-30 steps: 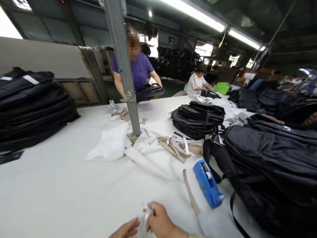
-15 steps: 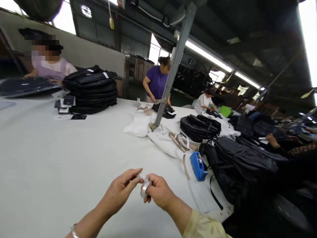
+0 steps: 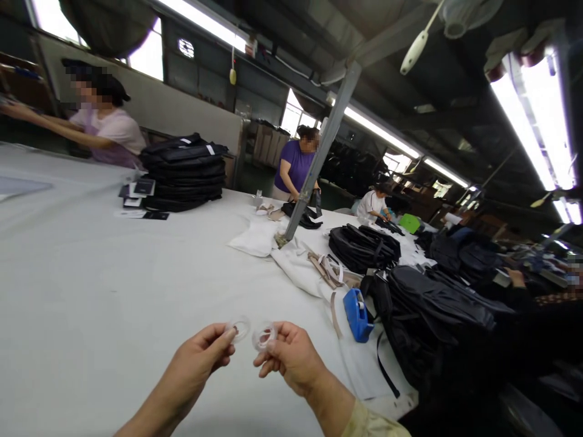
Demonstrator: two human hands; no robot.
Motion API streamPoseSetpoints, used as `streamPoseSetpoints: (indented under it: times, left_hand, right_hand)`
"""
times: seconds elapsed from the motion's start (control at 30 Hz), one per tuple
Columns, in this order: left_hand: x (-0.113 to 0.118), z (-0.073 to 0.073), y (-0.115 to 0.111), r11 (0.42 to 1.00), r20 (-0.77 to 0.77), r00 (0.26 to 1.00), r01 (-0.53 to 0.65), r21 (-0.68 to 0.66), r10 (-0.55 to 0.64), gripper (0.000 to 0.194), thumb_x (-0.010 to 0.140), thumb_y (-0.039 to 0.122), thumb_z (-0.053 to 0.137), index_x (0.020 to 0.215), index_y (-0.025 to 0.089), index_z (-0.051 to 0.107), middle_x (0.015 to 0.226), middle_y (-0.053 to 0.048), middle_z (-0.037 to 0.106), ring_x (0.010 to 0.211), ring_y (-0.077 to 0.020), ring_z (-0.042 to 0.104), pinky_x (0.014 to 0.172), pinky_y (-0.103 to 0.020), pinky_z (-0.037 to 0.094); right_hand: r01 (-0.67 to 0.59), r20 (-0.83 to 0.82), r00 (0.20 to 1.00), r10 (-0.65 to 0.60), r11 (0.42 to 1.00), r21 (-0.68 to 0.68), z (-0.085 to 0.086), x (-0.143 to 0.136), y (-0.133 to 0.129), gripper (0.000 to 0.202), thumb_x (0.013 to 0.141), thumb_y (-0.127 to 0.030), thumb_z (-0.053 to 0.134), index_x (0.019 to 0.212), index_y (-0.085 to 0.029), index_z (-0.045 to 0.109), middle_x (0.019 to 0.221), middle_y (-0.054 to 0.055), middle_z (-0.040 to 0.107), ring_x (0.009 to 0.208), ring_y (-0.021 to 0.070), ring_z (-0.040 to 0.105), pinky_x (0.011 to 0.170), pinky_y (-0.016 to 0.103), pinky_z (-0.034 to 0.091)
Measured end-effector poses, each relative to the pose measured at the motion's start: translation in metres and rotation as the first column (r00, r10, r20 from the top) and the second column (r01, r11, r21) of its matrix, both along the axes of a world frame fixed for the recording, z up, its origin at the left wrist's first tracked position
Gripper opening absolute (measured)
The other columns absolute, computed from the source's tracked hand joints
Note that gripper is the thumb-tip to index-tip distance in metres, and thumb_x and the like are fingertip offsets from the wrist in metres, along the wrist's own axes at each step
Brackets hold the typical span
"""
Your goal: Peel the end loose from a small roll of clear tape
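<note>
Rings [image 3: 246, 328] now apart, 1 ea. hand [image 3: 198, 357]

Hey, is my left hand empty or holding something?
Holding something: your left hand pinches a clear plastic ring between thumb and fingers.

Over there, a clear left ring [image 3: 246, 331] and a whiter, thicker-looking right ring [image 3: 255, 341] are held up, hollow centres showing, near each other but apart, both left of the blue tape dispenser [image 3: 358, 317].
</note>
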State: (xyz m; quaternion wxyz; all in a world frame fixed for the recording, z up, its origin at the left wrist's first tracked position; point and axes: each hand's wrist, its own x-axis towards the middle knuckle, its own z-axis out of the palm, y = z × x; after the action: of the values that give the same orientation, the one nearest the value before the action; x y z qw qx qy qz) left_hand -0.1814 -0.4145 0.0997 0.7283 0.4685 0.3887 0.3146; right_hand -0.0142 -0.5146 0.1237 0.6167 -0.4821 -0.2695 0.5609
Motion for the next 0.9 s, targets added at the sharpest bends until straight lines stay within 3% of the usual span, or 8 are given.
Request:
streamPoseSetpoints:
  times: [0.13,0.23,0.33,0.5,0.67,0.77,0.9]
  left_hand:
    - [0.018,0.018,-0.006,0.994,0.051,0.998,-0.042,-0.097,0.047,0.049,0.056,0.056,0.090,0.082,0.018,0.073,0.069,0.001,0.063,0.065,-0.0116,0.055,0.061,-0.019,0.050]
    - [0.035,0.029,-0.012,0.998,0.017,0.999,-0.049,-0.042,0.050,0.049,0.058,0.058,0.088,0.085,0.018,0.073,0.078,-0.001,0.066,0.072,-0.0132,0.059,0.062,-0.019,0.050]
    - [0.050,0.032,-0.022,0.999,-0.049,0.998,-0.026,0.031,0.028,0.045,0.067,0.058,0.082,0.089,0.020,0.073,0.090,-0.003,0.070,0.087,-0.0193,0.065,0.066,-0.022,0.052]
    - [0.077,0.030,-0.046,0.998,-0.057,0.998,-0.002,0.061,0.006,0.039,0.070,0.052,0.081,0.091,0.020,0.072,0.092,-0.005,0.073,0.088,-0.0225,0.067,0.073,-0.029,0.054]
    - [0.112,0.020,-0.063,0.991,0.174,0.981,-0.062,-0.116,0.082,0.030,0.069,0.038,0.087,0.087,0.019,0.071,0.087,-0.004,0.075,0.078,-0.0177,0.068,0.072,-0.027,0.055]
    - [0.132,0.014,-0.070,0.974,0.228,0.959,-0.124,-0.191,0.167,0.029,0.067,0.030,0.089,0.087,0.018,0.072,0.086,-0.004,0.076,0.081,-0.0183,0.071,0.075,-0.026,0.056]
    - [0.152,0.010,-0.080,0.968,0.228,0.953,-0.154,-0.198,0.198,0.030,0.068,0.030,0.089,0.089,0.017,0.072,0.086,-0.005,0.076,0.084,-0.0187,0.071,0.076,-0.025,0.056]
  right_hand:
    - [-0.016,0.030,0.999,0.017,0.999,-0.031,0.005,0.020,-0.004,0.061,0.057,-0.047,0.089,0.096,-0.012,0.057,0.074,0.005,0.068,0.053,0.0172,0.065,0.039,0.023,0.047]
    - [-0.013,0.094,0.995,0.015,1.000,-0.026,0.006,0.040,-0.007,0.061,0.060,-0.050,0.085,0.099,-0.012,0.057,0.058,-0.001,0.062,0.042,0.0143,0.057,0.036,0.022,0.041]
    - [-0.033,0.243,0.969,0.032,0.999,0.000,0.007,0.054,-0.010,0.046,0.065,-0.039,0.082,0.096,-0.011,0.063,0.055,-0.004,0.057,0.041,0.0096,0.049,0.039,0.020,0.036]
    - [-0.070,0.349,0.937,0.025,0.991,0.117,0.013,0.066,-0.015,0.028,0.067,-0.021,0.075,0.094,-0.013,0.072,0.070,-0.002,0.063,0.058,0.0085,0.053,0.056,0.022,0.044]
    - [-0.158,0.214,0.970,0.115,0.968,0.194,0.008,0.089,-0.022,0.050,0.062,-0.017,0.078,0.110,-0.016,0.066,0.086,0.002,0.073,0.068,0.0124,0.062,0.065,0.026,0.051]
    - [-0.172,0.310,0.947,0.081,0.945,0.278,-0.001,0.106,-0.028,0.060,0.063,-0.014,0.076,0.121,-0.019,0.062,0.096,0.002,0.073,0.071,0.0121,0.063,0.068,0.027,0.051]
    - [-0.145,0.410,0.912,-0.002,0.934,0.326,-0.007,0.125,-0.035,0.054,0.066,-0.012,0.075,0.118,-0.019,0.063,0.085,0.000,0.071,0.067,0.0115,0.060,0.066,0.026,0.050]
